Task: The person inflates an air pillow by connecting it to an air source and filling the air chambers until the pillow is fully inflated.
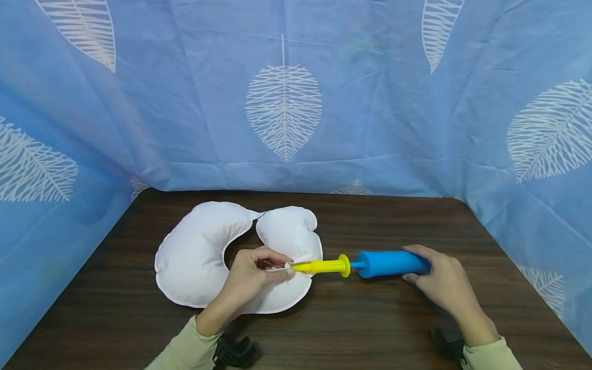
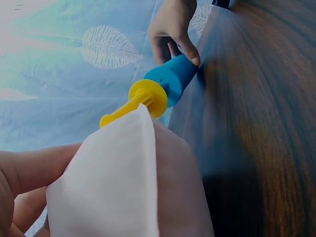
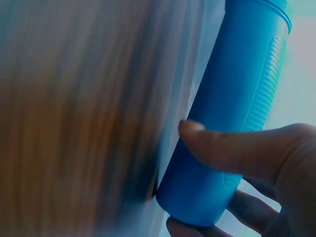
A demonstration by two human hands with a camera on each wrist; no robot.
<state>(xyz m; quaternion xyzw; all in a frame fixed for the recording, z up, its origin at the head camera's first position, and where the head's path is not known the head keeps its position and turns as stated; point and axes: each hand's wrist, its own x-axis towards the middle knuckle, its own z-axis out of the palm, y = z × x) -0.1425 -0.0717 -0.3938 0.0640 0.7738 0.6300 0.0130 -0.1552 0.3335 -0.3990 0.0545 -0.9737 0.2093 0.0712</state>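
Observation:
A white inflatable neck pillow (image 1: pixel 191 257), plump with air, lies curved on the left half of the table. My left hand (image 1: pixel 250 275) pinches the pillow at its white valve (image 1: pixel 288 265), where the yellow nozzle end (image 1: pixel 324 266) of a hand pump meets it. The pump's blue barrel (image 1: pixel 386 264) points right, with a short length of blue rod showing between barrel and yellow flange. My right hand (image 1: pixel 441 280) grips the barrel's far end. Up close in the right wrist view, the thumb (image 3: pixel 222 148) lies across the barrel and other fingers curl beneath it.
The table (image 1: pixel 370 329) has a dark wood-grain top. Blue cloth (image 1: pixel 351 103) with white leaf prints hangs behind it and along both sides. A black strap device (image 1: pixel 233 351) sits at the left wrist, another (image 1: pixel 448 347) at the right.

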